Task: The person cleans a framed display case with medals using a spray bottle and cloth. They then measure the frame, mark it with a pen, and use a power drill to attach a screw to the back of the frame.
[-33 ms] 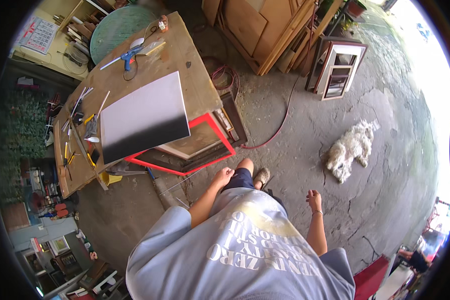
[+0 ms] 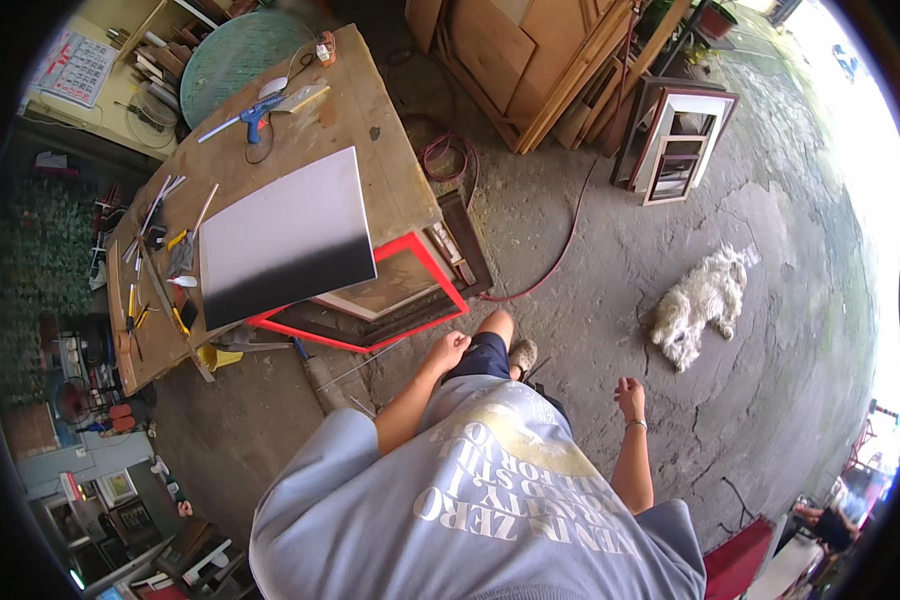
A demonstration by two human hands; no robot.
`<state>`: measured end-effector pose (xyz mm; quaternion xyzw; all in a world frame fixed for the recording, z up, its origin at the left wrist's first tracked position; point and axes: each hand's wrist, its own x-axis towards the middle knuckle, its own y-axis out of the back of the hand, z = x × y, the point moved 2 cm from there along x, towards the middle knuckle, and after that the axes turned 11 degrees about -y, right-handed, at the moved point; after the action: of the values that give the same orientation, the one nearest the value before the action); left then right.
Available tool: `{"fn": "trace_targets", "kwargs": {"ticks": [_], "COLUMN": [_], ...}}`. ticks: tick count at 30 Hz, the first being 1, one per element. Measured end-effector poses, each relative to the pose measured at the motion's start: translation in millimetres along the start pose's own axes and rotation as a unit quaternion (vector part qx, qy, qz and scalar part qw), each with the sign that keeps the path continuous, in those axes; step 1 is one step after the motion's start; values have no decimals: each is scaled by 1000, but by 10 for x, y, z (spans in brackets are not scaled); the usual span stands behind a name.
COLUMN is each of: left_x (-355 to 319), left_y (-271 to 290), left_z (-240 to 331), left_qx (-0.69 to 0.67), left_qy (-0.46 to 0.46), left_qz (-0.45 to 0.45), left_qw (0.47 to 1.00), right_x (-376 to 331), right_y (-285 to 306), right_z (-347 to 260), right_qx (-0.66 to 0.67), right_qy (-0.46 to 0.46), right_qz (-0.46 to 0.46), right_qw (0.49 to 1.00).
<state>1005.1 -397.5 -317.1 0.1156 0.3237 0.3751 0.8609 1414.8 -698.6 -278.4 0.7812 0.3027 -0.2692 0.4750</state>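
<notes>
My left hand (image 2: 449, 352) hangs in front of my shorts with its fingers curled into a loose fist; I see nothing in it. Out to the right, my right hand (image 2: 629, 398) hangs over the concrete floor, empty, its fingers slightly bent and apart. Nearest to the left hand is a red picture frame (image 2: 438, 262), leaning under the front edge of the wooden worktable (image 2: 390, 180). A large panel, white fading to black (image 2: 285, 225), lies on that table. Neither hand touches the frame or the panel.
A blue glue gun (image 2: 257, 118) and a knife (image 2: 131, 303) lie on the table. Wooden boards (image 2: 490, 60) and small frames (image 2: 675, 150) lean at the back. A red hose (image 2: 573, 225) crosses the floor. A white dog (image 2: 700, 305) lies to the right.
The view has shifted very slightly. Both hands, the panel and the frames keep their places.
</notes>
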Motion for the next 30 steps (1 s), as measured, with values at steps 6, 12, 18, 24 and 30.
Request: {"fn": "trace_targets", "kwargs": {"ticks": [6, 12, 18, 24, 30], "left_x": [1316, 2907, 4249, 4023, 4024], "left_y": [56, 33, 1445, 4226, 5985], "left_z": [1177, 1864, 3601, 5242, 6226], "left_qx": [-35, -90, -244, -276, -253], "left_qy": [-99, -156, -202, -425, -752], "left_qz": [-19, 8, 100, 350, 557], "left_qw": [994, 984, 943, 788, 243], "right_x": [741, 1208, 2441, 3452, 4397], "right_y": [138, 131, 129, -216, -1071], "right_z": [-1706, -3693, -4144, -5223, -7181], "right_qx": [81, 55, -109, -290, -526], "right_qy": [103, 163, -5, 43, 127], "right_qz": [-72, -162, -190, -257, -318], "right_qw": [989, 972, 976, 921, 779]}}
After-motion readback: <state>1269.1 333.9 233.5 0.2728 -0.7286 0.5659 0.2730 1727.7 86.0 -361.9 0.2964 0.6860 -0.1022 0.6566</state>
